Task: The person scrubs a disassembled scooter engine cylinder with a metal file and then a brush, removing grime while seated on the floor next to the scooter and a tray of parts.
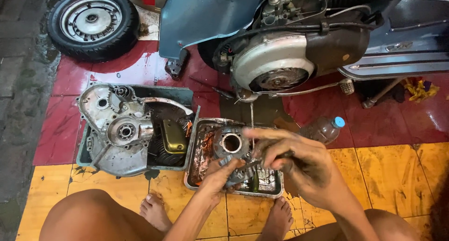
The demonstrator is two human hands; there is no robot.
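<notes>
My left hand (220, 175) grips the lower side of a finned grey engine cylinder (230, 144) that stands over a greasy metal tray (276, 190). My right hand (292, 159), black with grease, is closed on a thin dark tool (255, 163) whose tip reaches the cylinder beside my left thumb. The cylinder's round bore faces up at me.
A second tray (84, 154) at left holds a grey engine case half (112, 129) and a brass-coloured cover (174, 137). A blue scooter (280, 44) with its engine exposed stands behind. A loose wheel (92, 22) lies at the far left, a plastic bottle (323, 129) to the right. My bare feet (154, 212) rest on the tiles.
</notes>
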